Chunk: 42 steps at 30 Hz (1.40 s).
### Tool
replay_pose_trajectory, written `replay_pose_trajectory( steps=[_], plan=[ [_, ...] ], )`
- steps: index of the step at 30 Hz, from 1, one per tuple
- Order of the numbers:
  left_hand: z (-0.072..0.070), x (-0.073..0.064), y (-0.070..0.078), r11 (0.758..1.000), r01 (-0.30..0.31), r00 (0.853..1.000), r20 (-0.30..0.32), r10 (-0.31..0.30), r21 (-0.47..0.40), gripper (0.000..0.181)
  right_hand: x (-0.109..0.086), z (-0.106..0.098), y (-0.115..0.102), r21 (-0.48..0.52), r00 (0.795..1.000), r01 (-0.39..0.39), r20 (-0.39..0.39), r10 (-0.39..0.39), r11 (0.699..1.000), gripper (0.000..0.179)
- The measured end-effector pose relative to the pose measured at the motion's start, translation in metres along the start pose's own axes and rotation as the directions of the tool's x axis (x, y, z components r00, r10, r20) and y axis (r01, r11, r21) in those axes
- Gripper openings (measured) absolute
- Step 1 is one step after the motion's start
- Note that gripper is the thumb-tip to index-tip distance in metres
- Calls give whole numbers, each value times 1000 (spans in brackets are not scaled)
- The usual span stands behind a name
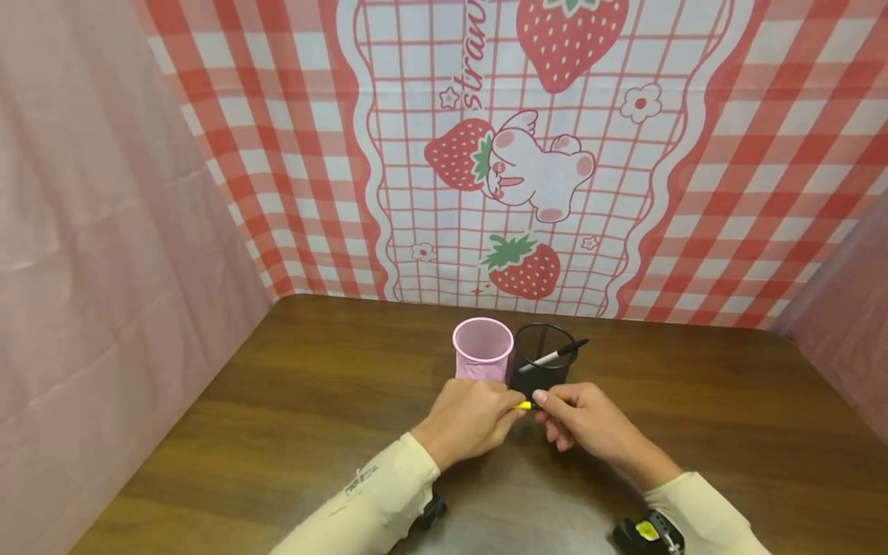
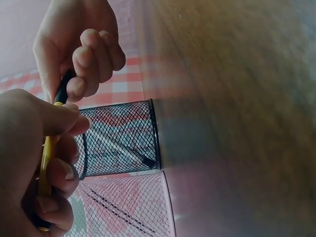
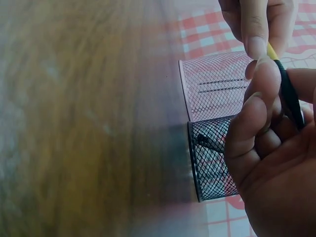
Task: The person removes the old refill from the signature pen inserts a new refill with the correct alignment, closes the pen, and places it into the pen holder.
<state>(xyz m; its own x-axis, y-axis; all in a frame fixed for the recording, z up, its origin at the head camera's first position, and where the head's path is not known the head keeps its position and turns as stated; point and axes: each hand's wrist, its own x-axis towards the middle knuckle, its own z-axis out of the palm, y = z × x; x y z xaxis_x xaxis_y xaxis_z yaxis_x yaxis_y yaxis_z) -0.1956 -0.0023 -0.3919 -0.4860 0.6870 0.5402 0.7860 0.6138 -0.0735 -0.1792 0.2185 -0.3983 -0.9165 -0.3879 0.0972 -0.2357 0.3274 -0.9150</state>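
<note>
My left hand [image 1: 466, 420] grips the yellow barrel of a pen [image 2: 48, 157], fingers wrapped along it. At the pen's other end, my right hand [image 1: 590, 422] pinches the black cap [image 2: 62, 90] between thumb and fingers. Both hands meet low in front of two mesh pen cups. The pink cup [image 1: 480, 371] stands behind my left hand and shows no pen inside. Beside it on the right, the black cup [image 1: 536, 380] holds a white pen with a black cap [image 1: 546, 361], leaning against the rim. Much of the yellow pen is hidden by my fingers in the head view.
Both cups stand on a dark brown wooden table [image 1: 291, 385]. A red-and-white checked cloth with strawberries [image 1: 523, 270] hangs behind the far edge. Pale pink curtains [image 1: 104, 231] close off the left and right sides.
</note>
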Motion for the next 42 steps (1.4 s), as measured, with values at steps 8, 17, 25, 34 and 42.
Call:
replay_pose_trajectory(
  steps=[8,17,25,34,42],
  plan=[
    [3,-2,-1,1000,26,999,38,-26,-17,13,-1,2,3,37,999,21,-38,-20,999,25],
    [5,-1,-1,997,43,997,74,-38,-58,19,-6,2,6,-19,995,52,-82,-54,998,13],
    [5,-2,-2,997,46,997,71,-41,-67,13,-5,6,5,3,989,74,-128,-73,997,18],
    [5,-2,-5,997,29,999,37,-26,-76,12,-1,3,5,2,988,110,-113,-109,994,17],
    [4,-2,-4,996,11,1000,28,-8,-87,16,0,0,3,61,998,51,-40,-49,997,21]
  ],
)
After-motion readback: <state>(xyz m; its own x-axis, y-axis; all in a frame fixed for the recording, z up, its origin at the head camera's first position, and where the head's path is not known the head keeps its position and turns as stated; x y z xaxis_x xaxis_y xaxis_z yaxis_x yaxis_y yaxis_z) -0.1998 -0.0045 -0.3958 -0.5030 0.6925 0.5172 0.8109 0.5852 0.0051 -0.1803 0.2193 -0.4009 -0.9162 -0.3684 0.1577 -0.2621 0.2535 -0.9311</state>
